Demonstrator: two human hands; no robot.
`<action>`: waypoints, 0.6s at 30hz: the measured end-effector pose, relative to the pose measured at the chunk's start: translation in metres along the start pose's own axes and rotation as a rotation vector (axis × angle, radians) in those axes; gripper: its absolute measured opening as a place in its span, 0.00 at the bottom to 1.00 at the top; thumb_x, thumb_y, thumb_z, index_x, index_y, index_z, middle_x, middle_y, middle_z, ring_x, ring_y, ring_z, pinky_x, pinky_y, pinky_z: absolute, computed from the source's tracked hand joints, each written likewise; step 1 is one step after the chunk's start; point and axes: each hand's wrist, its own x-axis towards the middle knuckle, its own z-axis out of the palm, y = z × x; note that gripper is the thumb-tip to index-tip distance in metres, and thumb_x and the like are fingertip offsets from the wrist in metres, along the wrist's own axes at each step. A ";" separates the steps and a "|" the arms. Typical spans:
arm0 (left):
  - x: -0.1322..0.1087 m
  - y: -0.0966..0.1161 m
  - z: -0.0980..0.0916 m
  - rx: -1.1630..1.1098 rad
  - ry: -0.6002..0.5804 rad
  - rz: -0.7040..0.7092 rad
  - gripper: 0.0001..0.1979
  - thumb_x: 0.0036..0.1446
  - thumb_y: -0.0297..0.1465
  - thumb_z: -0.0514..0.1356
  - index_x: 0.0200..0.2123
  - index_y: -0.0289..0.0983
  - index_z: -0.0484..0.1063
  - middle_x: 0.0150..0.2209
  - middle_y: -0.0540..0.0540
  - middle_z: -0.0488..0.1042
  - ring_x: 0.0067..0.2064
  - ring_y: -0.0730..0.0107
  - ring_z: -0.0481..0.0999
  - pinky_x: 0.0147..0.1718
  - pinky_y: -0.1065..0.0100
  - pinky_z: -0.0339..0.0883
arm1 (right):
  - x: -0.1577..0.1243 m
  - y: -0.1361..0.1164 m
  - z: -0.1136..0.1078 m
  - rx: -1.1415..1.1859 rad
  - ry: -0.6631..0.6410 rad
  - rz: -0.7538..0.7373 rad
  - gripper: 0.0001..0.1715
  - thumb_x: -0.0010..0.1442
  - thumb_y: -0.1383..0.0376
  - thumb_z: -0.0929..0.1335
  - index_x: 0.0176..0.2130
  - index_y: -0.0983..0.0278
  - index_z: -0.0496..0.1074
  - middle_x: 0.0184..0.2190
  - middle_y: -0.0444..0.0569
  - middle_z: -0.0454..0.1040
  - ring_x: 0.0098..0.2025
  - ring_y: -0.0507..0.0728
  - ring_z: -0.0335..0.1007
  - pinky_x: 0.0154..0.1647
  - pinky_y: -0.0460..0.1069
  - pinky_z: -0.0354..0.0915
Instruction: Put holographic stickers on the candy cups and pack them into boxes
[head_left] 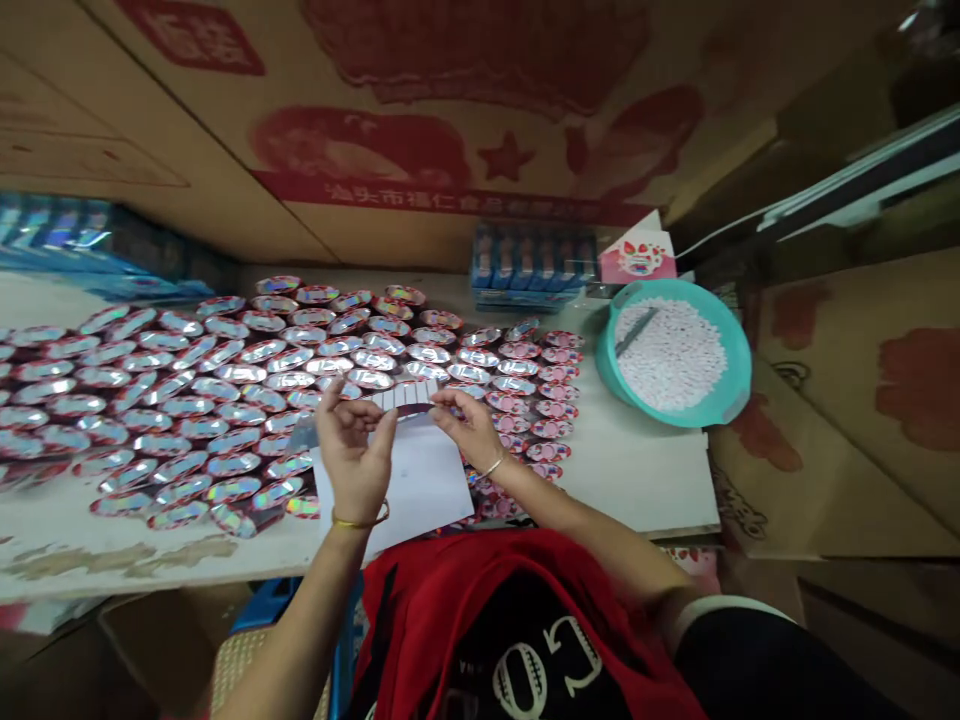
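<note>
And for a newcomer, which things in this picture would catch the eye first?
Probably the turquoise basin of small whitish pieces, at right on the table. Next, the many shiny, red-edged packets crowded across its left and middle. Then the pale segmented strip held between the left hand and right hand, above a white sheet.

The one view looks from the head, above the red garment [420,600] at six o'clock, forward and steeply down at the counter [637,485], with left hand [356,450] and right hand [471,435] close, near the dial's centre; a cardboard carton [390,240] fills twelve.
</note>
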 end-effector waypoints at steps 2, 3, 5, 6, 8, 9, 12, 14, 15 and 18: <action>-0.008 -0.004 0.036 -0.053 -0.092 -0.063 0.36 0.50 0.33 0.67 0.60 0.42 0.57 0.31 0.53 0.67 0.32 0.76 0.69 0.35 0.72 0.65 | -0.013 -0.002 -0.027 0.036 0.121 0.071 0.22 0.57 0.47 0.67 0.33 0.63 0.71 0.29 0.44 0.71 0.33 0.52 0.65 0.39 0.48 0.63; -0.013 -0.007 0.053 -0.069 -0.141 -0.090 0.35 0.51 0.33 0.66 0.60 0.42 0.57 0.31 0.53 0.67 0.32 0.76 0.69 0.34 0.73 0.65 | -0.018 0.000 -0.042 0.039 0.179 0.089 0.20 0.58 0.48 0.67 0.31 0.62 0.70 0.27 0.42 0.69 0.31 0.52 0.63 0.37 0.47 0.62; -0.022 -0.016 0.083 -0.076 -0.232 -0.128 0.34 0.52 0.33 0.65 0.61 0.42 0.57 0.30 0.53 0.67 0.31 0.76 0.68 0.33 0.73 0.65 | -0.026 0.008 -0.070 0.008 0.250 0.101 0.18 0.59 0.51 0.66 0.29 0.62 0.69 0.25 0.41 0.67 0.29 0.51 0.61 0.34 0.47 0.60; -0.025 -0.022 0.096 -0.068 -0.271 -0.138 0.34 0.53 0.32 0.64 0.61 0.42 0.56 0.30 0.53 0.66 0.31 0.76 0.68 0.33 0.73 0.64 | -0.029 0.014 -0.083 -0.040 0.271 0.097 0.17 0.59 0.52 0.66 0.27 0.62 0.68 0.24 0.41 0.66 0.28 0.51 0.60 0.34 0.47 0.59; -0.029 -0.035 0.116 -0.019 -0.340 -0.145 0.34 0.53 0.31 0.62 0.63 0.42 0.54 0.30 0.53 0.66 0.30 0.76 0.68 0.31 0.72 0.63 | -0.033 0.027 -0.105 -0.209 0.289 0.078 0.18 0.60 0.55 0.65 0.24 0.61 0.66 0.22 0.41 0.65 0.28 0.52 0.59 0.34 0.48 0.57; -0.031 -0.041 0.124 0.027 -0.374 -0.137 0.35 0.54 0.30 0.61 0.63 0.42 0.53 0.30 0.53 0.66 0.30 0.76 0.68 0.31 0.72 0.63 | -0.034 0.033 -0.113 -0.321 0.296 0.067 0.18 0.61 0.57 0.64 0.23 0.62 0.66 0.22 0.41 0.65 0.28 0.52 0.59 0.35 0.49 0.56; -0.031 -0.057 0.139 0.246 -0.466 -0.046 0.35 0.55 0.28 0.59 0.64 0.40 0.52 0.32 0.51 0.70 0.33 0.72 0.71 0.37 0.67 0.64 | -0.034 0.050 -0.126 -0.648 0.311 0.049 0.15 0.62 0.62 0.63 0.25 0.62 0.69 0.24 0.43 0.70 0.33 0.54 0.63 0.41 0.51 0.53; -0.029 -0.065 0.144 0.420 -0.490 0.028 0.35 0.55 0.27 0.58 0.65 0.39 0.52 0.33 0.50 0.73 0.37 0.69 0.73 0.43 0.62 0.62 | -0.033 0.058 -0.126 -0.794 0.303 0.055 0.14 0.63 0.62 0.63 0.28 0.62 0.71 0.27 0.45 0.73 0.36 0.55 0.64 0.44 0.51 0.51; -0.028 -0.068 0.145 0.494 -0.493 0.055 0.35 0.55 0.27 0.58 0.65 0.38 0.52 0.34 0.49 0.74 0.39 0.67 0.74 0.45 0.61 0.60 | -0.032 0.061 -0.126 -0.847 0.293 0.060 0.13 0.63 0.62 0.63 0.29 0.62 0.72 0.29 0.46 0.74 0.38 0.56 0.65 0.44 0.52 0.50; -0.023 -0.076 0.147 0.634 -0.511 0.104 0.35 0.55 0.27 0.57 0.66 0.36 0.51 0.35 0.48 0.76 0.41 0.64 0.74 0.45 0.59 0.58 | -0.029 0.070 -0.123 -0.950 0.257 0.072 0.13 0.64 0.62 0.62 0.32 0.62 0.72 0.33 0.48 0.75 0.40 0.57 0.64 0.46 0.53 0.49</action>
